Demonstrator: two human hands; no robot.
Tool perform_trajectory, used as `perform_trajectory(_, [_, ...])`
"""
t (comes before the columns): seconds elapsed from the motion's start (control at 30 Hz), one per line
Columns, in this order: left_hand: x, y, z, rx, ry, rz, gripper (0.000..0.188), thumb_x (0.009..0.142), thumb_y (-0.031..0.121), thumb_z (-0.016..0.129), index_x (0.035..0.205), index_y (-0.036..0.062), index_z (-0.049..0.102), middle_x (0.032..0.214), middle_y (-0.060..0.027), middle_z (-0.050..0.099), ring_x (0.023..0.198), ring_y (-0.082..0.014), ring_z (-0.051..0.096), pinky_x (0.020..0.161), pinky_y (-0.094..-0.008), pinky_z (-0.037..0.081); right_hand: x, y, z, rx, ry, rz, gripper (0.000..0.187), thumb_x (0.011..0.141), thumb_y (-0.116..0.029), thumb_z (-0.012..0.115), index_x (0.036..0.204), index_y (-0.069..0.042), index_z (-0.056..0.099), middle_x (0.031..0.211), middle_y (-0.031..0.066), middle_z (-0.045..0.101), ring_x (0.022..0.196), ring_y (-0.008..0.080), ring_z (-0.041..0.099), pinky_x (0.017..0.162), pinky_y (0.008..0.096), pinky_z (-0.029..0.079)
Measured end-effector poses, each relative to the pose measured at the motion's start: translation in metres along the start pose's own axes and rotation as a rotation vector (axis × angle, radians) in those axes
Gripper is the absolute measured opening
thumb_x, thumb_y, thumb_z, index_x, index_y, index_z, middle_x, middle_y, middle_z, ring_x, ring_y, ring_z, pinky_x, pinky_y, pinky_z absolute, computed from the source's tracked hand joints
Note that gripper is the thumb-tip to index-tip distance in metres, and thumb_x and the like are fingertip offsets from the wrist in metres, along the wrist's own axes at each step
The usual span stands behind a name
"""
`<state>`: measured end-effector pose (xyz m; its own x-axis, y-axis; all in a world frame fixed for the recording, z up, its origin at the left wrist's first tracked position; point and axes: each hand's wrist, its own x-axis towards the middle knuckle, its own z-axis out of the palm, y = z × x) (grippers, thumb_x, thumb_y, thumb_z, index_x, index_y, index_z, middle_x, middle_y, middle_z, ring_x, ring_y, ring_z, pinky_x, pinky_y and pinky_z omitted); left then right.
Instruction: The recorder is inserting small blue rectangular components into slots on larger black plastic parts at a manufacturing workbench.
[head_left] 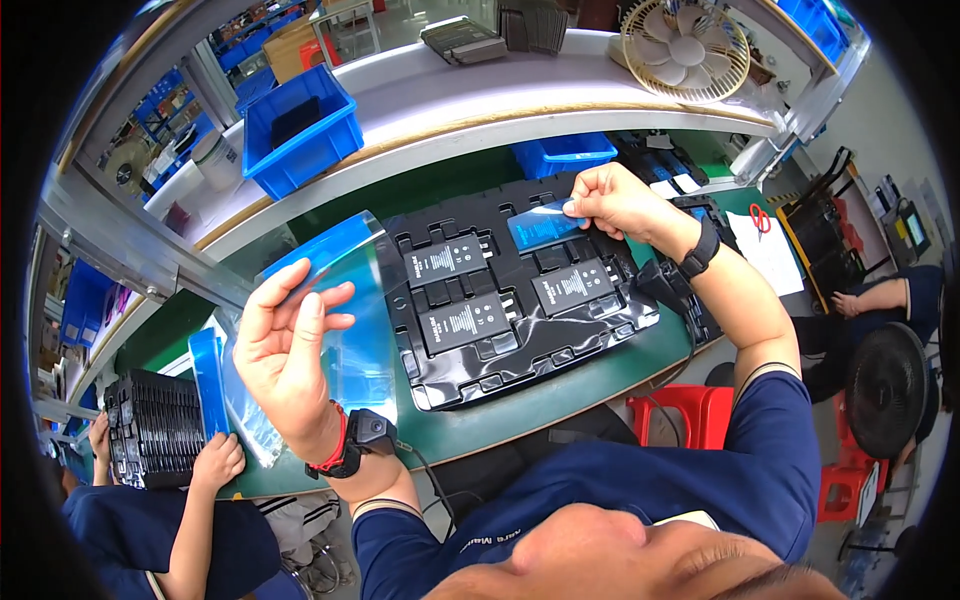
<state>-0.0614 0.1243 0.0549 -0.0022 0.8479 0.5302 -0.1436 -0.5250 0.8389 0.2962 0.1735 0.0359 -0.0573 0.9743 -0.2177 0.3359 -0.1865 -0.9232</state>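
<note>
A glossy black plastic tray (420, 378) lies on the bench in front of me, with several flat dark phone batteries in its pockets, such as the battery (465, 320) at the near left. My right hand (622, 203) pinches the right end of a small piece of blue film (543, 228), which stretches over the tray's far right pocket. The film covers whatever lies beneath it. My left hand (292, 345) is raised left of the tray, its fingers apart and curled. Below and beside it are clear-and-blue film sheets (362, 350).
Beyond the tray runs a white shelf (480, 95) with a blue bin (305, 135) and a fan (686, 50). Red scissors (760, 220) lie on paper at right. Left, a co-worker's hand (218, 462) is near stacked black trays (155, 430). A red stool (690, 412) stands below.
</note>
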Motion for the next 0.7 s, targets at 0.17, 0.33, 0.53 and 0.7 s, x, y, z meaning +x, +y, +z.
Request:
perform_trajectory(0.17, [0.000,0.000,0.000,0.005,-0.004,-0.012,0.026,0.085,-0.005,0.054,0.111,-0.0093,0.052,0.100,-0.0192,0.062,0.084,-0.0254,0.066,0.063,-0.0271,0.055,-0.001,-0.001,0.000,-0.008,0.000,0.013,0.014,0.080,-0.009,0.066,0.072,-0.004,0.055,0.058,0.0042,0.056,0.035,0.0035,0.038,0.031,0.0192,0.028])
perform_trajectory(0.33, [-0.001,0.002,0.001,0.016,-0.006,-0.014,0.026,0.085,-0.005,0.054,0.111,-0.0093,0.052,0.099,-0.0187,0.062,0.084,-0.0256,0.066,0.063,-0.0271,0.055,-0.001,-0.002,0.001,-0.010,-0.006,0.009,0.013,0.080,-0.007,0.065,0.072,-0.004,0.055,0.058,0.0045,0.056,0.034,0.0035,0.037,0.031,0.0194,0.027])
perform_trajectory(0.53, [-0.001,0.002,0.002,0.023,-0.014,-0.015,0.026,0.085,-0.005,0.054,0.111,-0.0092,0.052,0.098,-0.0182,0.062,0.084,-0.0247,0.066,0.064,-0.0271,0.055,-0.001,-0.004,0.004,-0.064,0.005,0.015,0.014,0.080,-0.007,0.065,0.071,-0.003,0.055,0.057,0.0050,0.055,0.034,0.0041,0.037,0.031,0.0202,0.027])
perform_trajectory(0.7, [0.000,0.001,0.002,0.026,-0.032,-0.030,0.026,0.085,-0.005,0.054,0.110,-0.0085,0.053,0.097,-0.0176,0.062,0.084,-0.0232,0.066,0.064,-0.0265,0.054,0.000,-0.007,0.011,-0.364,0.095,-0.009,0.015,0.078,-0.010,0.068,0.071,-0.004,0.056,0.057,0.0046,0.056,0.035,0.0062,0.041,0.031,0.0220,0.029])
